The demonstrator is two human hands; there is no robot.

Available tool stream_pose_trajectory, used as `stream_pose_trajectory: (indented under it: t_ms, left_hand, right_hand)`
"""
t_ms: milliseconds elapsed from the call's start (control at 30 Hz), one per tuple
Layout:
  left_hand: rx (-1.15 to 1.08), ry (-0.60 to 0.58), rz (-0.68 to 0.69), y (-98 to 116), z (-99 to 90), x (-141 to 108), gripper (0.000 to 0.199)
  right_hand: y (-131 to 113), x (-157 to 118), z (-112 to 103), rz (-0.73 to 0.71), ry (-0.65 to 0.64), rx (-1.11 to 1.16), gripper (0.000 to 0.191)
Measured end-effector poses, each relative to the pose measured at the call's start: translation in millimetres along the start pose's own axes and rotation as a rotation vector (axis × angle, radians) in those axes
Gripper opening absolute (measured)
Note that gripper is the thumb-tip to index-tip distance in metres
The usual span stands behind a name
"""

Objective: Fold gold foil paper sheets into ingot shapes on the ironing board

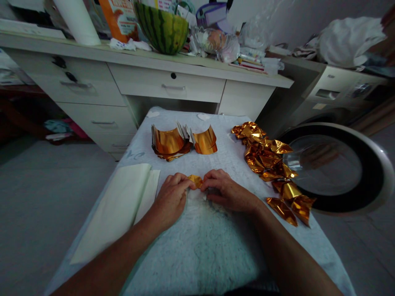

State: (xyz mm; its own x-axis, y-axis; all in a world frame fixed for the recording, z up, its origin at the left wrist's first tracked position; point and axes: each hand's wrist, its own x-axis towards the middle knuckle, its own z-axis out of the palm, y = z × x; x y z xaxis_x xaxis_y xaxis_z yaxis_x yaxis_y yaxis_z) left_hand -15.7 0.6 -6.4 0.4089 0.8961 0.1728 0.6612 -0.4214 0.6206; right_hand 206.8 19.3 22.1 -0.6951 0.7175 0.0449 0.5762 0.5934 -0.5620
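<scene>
Centre of frame: my left hand and right hand pinched gold foil between them, its long axis seemingly crosswise.

A shiny copper-gold is shown by the foil sheets at centre and the crumpled foil pieces at right. Pale blue with faint mottling is carried by the cloth below them, and plain cream by the folded paper at left. Dark green stripes on lighter green are borne by the watermelon at top centre.
</scene>
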Motion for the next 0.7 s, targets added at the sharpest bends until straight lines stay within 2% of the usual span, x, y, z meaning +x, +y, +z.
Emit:
stream_pose_trajectory:
  t_ms: [267,467,700]
  left_hand:
    - [0.021,-0.040,0.014,-1.6,-0.6,1.1,0.038]
    - [0.026,-0.059,-0.008,0.1,-1.9,2.8,0.037]
    - [0.033,-0.052,-0.005,-0.3,-1.3,2.8,0.036]
  right_hand:
    - [-1.1,-0.6,-1.7,-0.011,0.011,0.017,0.012]
    - [-4.2,3.1,0.3,-0.011,0.083,0.105,0.025]
    - [-3.7,3.8,2.0,-0.041,0.055,0.076,0.017]
